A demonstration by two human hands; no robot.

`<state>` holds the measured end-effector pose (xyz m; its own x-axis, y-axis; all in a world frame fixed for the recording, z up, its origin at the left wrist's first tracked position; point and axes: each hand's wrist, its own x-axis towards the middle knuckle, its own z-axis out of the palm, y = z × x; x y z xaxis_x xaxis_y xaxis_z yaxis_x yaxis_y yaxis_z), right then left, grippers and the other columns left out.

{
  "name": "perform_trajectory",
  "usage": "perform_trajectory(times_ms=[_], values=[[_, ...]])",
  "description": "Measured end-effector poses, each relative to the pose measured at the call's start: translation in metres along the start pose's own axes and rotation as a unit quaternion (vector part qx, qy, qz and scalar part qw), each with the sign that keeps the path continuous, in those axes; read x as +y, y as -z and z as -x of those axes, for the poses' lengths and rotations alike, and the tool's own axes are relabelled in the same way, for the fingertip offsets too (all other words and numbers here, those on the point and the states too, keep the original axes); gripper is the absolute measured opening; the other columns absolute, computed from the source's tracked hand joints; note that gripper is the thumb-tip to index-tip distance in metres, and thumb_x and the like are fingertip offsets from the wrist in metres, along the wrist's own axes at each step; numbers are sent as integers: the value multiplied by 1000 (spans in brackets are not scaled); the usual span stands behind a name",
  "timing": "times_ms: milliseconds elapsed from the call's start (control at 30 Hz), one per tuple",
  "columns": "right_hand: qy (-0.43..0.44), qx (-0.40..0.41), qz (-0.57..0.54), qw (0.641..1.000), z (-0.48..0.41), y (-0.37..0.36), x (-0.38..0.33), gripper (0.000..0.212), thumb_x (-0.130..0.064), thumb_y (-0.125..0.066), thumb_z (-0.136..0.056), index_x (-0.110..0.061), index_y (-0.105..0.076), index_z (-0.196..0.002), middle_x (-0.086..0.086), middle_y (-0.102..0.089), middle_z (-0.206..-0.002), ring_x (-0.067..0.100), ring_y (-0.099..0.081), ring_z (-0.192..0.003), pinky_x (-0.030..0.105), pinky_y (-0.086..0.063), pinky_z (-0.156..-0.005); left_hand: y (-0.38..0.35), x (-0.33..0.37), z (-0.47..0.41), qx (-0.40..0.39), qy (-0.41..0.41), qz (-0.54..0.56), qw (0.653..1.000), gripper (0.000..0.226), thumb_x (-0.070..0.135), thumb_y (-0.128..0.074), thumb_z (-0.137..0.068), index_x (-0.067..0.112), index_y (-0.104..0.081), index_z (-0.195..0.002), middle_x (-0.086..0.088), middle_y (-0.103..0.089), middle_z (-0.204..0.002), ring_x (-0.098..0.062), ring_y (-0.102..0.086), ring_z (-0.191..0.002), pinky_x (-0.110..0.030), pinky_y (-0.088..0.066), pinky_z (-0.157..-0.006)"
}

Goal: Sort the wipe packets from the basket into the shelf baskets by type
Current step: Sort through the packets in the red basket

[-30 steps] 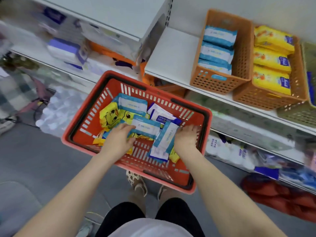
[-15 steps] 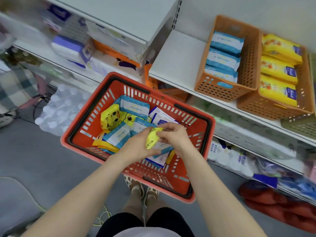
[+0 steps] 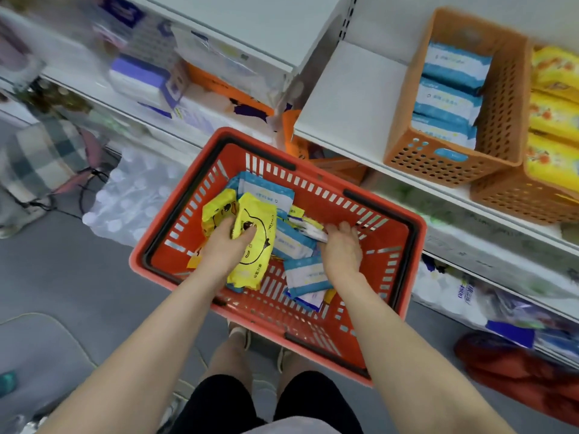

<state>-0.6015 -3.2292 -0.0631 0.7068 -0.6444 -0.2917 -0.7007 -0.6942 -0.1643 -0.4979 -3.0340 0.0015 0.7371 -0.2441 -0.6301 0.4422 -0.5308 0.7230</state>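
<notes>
A red shopping basket [image 3: 391, 270] sits in front of me with yellow duck-print and blue-white wipe packets inside. My left hand [image 3: 224, 245] grips a large yellow duck packet [image 3: 255, 242] at the basket's left side. My right hand [image 3: 341, 249] reaches down among the blue-white packets [image 3: 308, 275], its fingers curled over a small packet [image 3: 310, 231]; whether it holds that packet is hidden. On the shelf at the right, an orange basket [image 3: 445, 164] holds blue-white packets [image 3: 448, 95]. A second orange basket [image 3: 513, 198] beside it holds yellow packets [image 3: 554, 117].
White shelving [image 3: 351, 98] runs along the right and upper left, stocked with boxes and tissue packs. A pack of water bottles [image 3: 131, 202] lies on the floor left of the basket. A red bag [image 3: 517, 368] lies under the lower shelf at right. My feet show below the basket.
My hands have parted. The left hand now holds a large yellow duck packet and has moved left. The right hand has dropped down into the blue-white packets. The view shifted right.
</notes>
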Motion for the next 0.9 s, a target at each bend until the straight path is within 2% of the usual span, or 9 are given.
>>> perform_trajectory(times_ms=[167,233,367,467,567,667,733,800,900], values=[[-50,-18,-62,997,5,38,-8,28,-38,-61,-91,-18,-68,-110,2,-60,-113,26,-48,-112,30,-38,-78,11,7,-18,-35,58,80,995,46,22,-54,-101,19,-43,-145,-1,-55,-134,-26,-53,-126,-50,-43,-106],[-80,-34,-213,973,19,59,-13,29,-43,-64,-90,-19,-67,-105,-5,-66,-103,18,-61,-100,27,-46,-73,13,13,-19,-44,66,81,994,41,19,-49,-103,18,-44,-144,-6,-55,-139,-30,-53,-127,-55,-44,-105],[-128,-204,-561,792,49,76,-43,25,-39,-63,-92,-19,-65,-107,-1,-75,-104,15,-73,-91,35,-59,-81,10,20,-24,-103,92,104,985,49,52,-54,-95,28,-49,-138,0,-63,-133,-24,-63,-117,-49,-54,-92],[-87,-269,-448,848,56,59,-70,26,-42,-55,-97,-20,-61,-107,-6,-71,-104,12,-70,-91,21,-54,-69,1,19,-24,-171,71,81,979,43,46,-66,-89,24,-56,-125,0,-73,-111,-13,-73,-90,-24,-57,-64],[-90,-224,-410,880,52,35,-70,30,-42,-50,-99,-20,-56,-118,-2,-66,-114,12,-64,-96,14,-45,-55,1,9,-29,-137,39,47,989,44,16,-75,-85,12,-57,-125,-8,-71,-114,-13,-70,-87,-23,-54,-63],[-69,-131,-142,979,40,14,-39,48,-34,-60,-94,-20,-44,-137,3,-51,-135,24,-49,-124,28,-49,-88,11,5,-38,-97,60,73,991,39,12,-73,-87,13,-56,-122,-4,-70,-111,-13,-68,-87,-27,-53,-65],[-46,-185,25,981,37,-3,-26,86,-34,-74,-81,-23,-24,-151,6,-36,-148,31,-32,-138,41,-34,-110,15,2,-44,-94,61,71,991,40,11,-74,-87,14,-55,-122,-4,-69,-109,-12,-67,-86,-29,-54,-67],[-42,-216,58,974,37,-14,-20,107,-37,-80,-74,-28,-10,-155,6,-30,-151,32,-28,-140,44,-31,-112,14,0,-45,-96,58,73,991,40,10,-74,-86,16,-55,-121,-1,-69,-105,-11,-67,-85,-29,-53,-67],[-26,-206,73,975,29,-20,-14,87,-50,-73,-79,-36,-26,-150,6,-42,-143,31,-36,-133,39,-34,-108,12,-2,-43,-96,60,81,990,40,10,-74,-86,16,-55,-120,1,-68,-103,-11,-67,-86,-27,-52,-65]])
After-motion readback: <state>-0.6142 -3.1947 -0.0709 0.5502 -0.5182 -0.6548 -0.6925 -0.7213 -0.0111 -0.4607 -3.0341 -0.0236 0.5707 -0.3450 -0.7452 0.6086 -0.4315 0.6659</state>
